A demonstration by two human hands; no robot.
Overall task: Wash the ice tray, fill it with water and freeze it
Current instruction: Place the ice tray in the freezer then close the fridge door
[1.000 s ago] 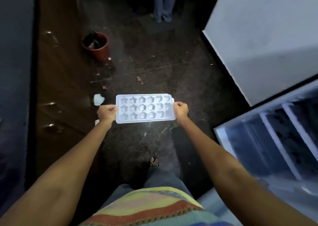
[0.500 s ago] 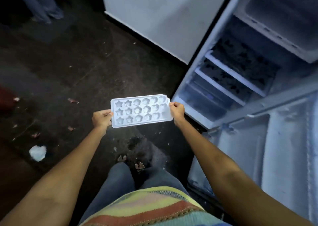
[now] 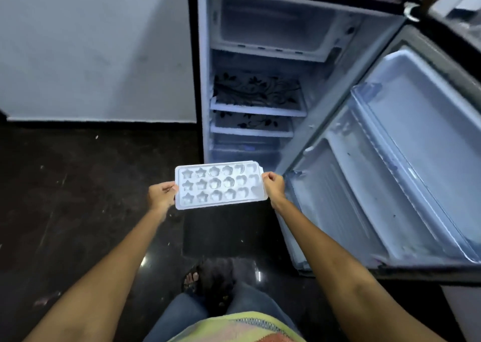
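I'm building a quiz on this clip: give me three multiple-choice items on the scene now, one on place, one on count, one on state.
1. Where is the ice tray?
A. in front of the fridge
B. on a shelf
C. on the floor

2. How many rows of moulds has it?
A. two
B. three
C. five

3. The fridge door is:
A. shut
B. open
C. missing

Key: 1 A, the left hand and right hand hold it before the fridge; 2 B, three rows show; 3 B, the door is swung wide.
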